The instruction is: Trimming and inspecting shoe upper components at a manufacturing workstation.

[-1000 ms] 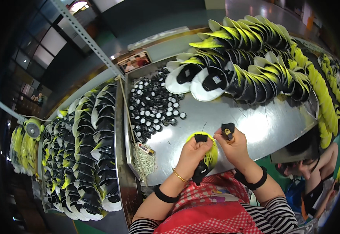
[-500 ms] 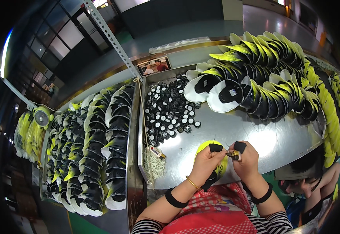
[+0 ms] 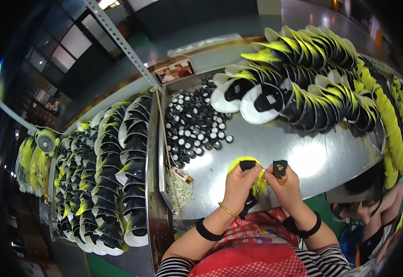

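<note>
My left hand [image 3: 238, 187] is closed on a neon-yellow and black curved piece [image 3: 235, 162], which looks like a shoe upper and lies mostly hidden under the hand. My right hand [image 3: 287, 188] is closed around a small dark tool [image 3: 280, 170] with a yellowish mark, tucked between thumb and palm; its kind is not clear. Both hands' fingertips nearly meet in a pinch over the piece's right edge. Anything thin between them is too small to make out. Black wraps cover a finger or thumb on each hand.
Small round black-and-white pieces [image 3: 197, 124] lie heaped on the metal table [image 3: 220, 180]. Nested yellow-black pieces [image 3: 312, 104] stand in rows at the right, and more [image 3: 134, 184] at the left. A cord bundle [image 3: 179, 191], a phone [image 3: 174, 71] and a fan [image 3: 47, 142] are nearby. Another person [image 3: 363, 212] sits at right.
The small tool has turned from pointing between my hands to lying back in my right palm. My right fingertips have come in against my left ones. The whole view has shifted slightly.
</note>
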`<state>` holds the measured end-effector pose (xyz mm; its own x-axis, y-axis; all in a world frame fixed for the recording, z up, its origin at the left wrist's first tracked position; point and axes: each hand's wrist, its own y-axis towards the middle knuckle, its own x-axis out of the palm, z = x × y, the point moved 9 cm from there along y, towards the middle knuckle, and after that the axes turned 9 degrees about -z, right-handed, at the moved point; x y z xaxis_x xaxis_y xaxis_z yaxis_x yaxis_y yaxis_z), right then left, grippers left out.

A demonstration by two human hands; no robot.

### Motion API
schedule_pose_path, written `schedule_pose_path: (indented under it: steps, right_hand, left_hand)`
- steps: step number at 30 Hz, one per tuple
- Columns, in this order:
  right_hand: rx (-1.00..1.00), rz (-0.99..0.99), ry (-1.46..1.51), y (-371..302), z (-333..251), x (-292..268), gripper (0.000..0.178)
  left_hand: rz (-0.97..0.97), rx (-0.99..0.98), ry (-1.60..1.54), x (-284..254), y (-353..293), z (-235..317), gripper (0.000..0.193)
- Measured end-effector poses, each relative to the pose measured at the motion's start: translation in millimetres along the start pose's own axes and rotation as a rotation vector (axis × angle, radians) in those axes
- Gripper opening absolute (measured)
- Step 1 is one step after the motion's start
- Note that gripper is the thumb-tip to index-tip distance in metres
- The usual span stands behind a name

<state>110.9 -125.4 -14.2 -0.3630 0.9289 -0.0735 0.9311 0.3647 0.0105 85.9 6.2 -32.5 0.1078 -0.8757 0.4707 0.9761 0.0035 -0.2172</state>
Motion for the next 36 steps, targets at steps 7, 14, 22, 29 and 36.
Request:
schedule_pose_path:
  steps: [7, 14, 22, 29, 36]
  right_hand:
    - [-0.371, 0.104, -1.084, -1, -37, 1, 0.019]
    - [-0.538, -0.043, -0.903, -2, -46, -2, 0.017]
    - [-0.430, 0.025, -0.882, 7, -45, -11, 0.025]
    - [-0.526, 0.018, -1.121, 21, -42, -26, 0.013]
    - [-0.574, 0.080, -1.186, 22, -40, -42, 0.013]
  left_hand:
    - [-0.009, 0.013, 0.046, 3, 0, 13, 0.002]
    - [-0.012, -0.015, 0.115, 4, -1, 10, 0.002]
    - [-0.064, 0.054, 0.284, 8, 0, 10, 0.003]
    - [-0.143, -0.038, 0.354, 0, 2, -3, 0.011]
    - [-0.210, -0.108, 0.390, 7, -8, 2, 0.020]
